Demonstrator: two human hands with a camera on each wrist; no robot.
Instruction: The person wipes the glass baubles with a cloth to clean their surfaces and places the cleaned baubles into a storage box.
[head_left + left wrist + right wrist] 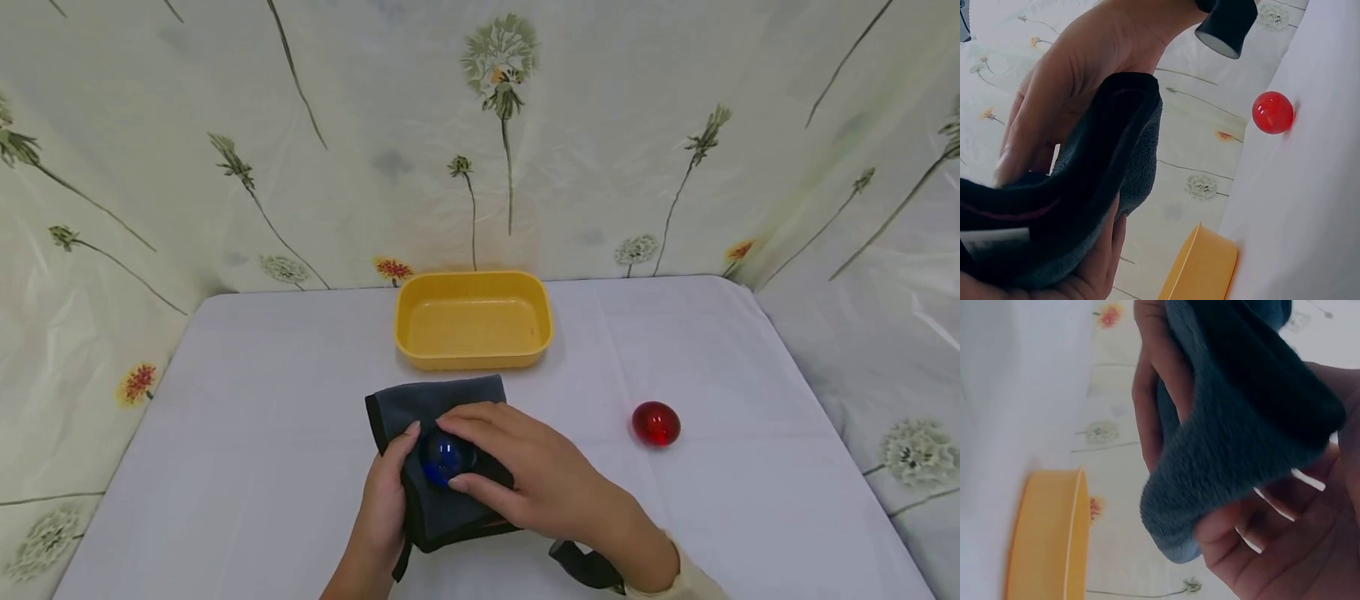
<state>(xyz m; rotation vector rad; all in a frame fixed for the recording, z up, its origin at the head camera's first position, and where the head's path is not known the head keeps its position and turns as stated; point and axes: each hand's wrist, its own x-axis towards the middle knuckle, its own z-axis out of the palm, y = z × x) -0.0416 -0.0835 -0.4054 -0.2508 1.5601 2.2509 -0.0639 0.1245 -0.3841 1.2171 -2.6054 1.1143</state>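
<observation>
A folded dark grey cloth (pixel 420 404) with black edging is held up by my left hand (pixel 384 500), its thumb over the near face and its fingers behind. Against that face sits a shiny blue ball (pixel 442 457). My right hand (pixel 536 471) grips the ball between thumb and fingers, which hide its right side. In the left wrist view the cloth (pixel 1141 150) bends into a hollow and hides most of the ball. From the right wrist, the fuzzy side of the cloth (pixel 1222 444) fills the middle, with fingers on both sides.
A clear red ball (pixel 656 424) lies on the white-covered table (pixel 262 400), right of my hands. Beyond the cloth, near the table's back edge, stands a yellow rectangular tub (pixel 472 325). Flower-printed sheeting (pixel 360 167) hangs behind the table and along its sides.
</observation>
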